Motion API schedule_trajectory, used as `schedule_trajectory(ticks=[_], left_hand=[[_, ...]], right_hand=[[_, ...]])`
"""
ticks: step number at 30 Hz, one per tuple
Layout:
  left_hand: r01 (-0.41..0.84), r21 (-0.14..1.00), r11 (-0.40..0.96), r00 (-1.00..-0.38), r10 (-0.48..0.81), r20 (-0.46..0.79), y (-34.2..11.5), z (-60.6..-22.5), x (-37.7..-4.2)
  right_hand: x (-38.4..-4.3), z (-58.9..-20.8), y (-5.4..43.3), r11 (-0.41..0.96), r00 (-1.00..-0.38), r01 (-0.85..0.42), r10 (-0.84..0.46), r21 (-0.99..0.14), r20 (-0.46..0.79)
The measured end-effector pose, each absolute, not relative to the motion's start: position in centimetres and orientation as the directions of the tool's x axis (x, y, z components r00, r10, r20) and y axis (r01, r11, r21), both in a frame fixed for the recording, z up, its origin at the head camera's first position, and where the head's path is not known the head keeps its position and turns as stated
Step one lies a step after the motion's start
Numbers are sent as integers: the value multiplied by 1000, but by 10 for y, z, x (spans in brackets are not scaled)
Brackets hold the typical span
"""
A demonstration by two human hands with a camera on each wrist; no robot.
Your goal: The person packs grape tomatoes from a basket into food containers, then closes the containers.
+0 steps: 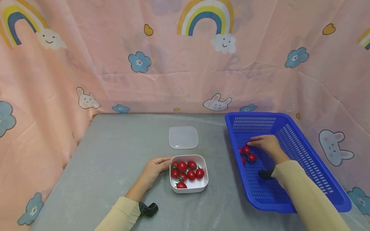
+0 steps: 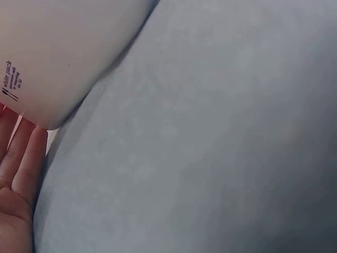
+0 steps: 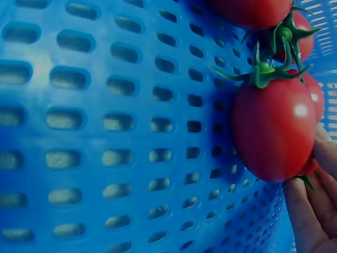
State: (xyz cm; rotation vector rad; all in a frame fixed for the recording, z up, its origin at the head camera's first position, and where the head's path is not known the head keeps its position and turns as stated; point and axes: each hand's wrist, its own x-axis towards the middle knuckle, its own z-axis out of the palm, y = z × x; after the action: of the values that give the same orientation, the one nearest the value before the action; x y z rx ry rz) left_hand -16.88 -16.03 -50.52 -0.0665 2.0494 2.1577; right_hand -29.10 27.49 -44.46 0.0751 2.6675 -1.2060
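Note:
Several red cherry tomatoes [image 1: 191, 175] with green stems lie in a small white box [image 1: 193, 190]. My left hand [image 1: 154, 170] rests against the left side of this box, its thumb at the rim; in the left wrist view, straight fingers [image 2: 26, 158] touch the box's printed outer wall [image 2: 63, 58]. Inside the blue basket [image 1: 251, 192], my right hand [image 1: 267, 146] reaches over a small cluster of cherry tomatoes [image 1: 252, 158]. Seen from the right wrist, its fingertips pinch a tomato [image 3: 310, 167] partly hidden behind a larger-looking one [image 3: 274, 126].
A translucent flat lid [image 1: 183, 137] lies on the grey table [image 1: 121, 144] behind the white box. The basket has raised, slotted walls and stands at the right. A pink patterned curtain [image 1: 173, 83] hangs along the back and sides.

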Motion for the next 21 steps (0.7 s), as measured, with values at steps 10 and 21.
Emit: schedule_trajectory(ticks=[10, 21], left_hand=[[-165, 986, -36, -983, 88, -161, -161, -505, -169], [-158, 987, -20, -982, 103, -155, -162, -502, -168]], right_hand=[[-289, -430, 273, 614, -952, 264, 40, -743, -305], [-281, -387, 251, 467, -968, 229, 15, -854, -251]])
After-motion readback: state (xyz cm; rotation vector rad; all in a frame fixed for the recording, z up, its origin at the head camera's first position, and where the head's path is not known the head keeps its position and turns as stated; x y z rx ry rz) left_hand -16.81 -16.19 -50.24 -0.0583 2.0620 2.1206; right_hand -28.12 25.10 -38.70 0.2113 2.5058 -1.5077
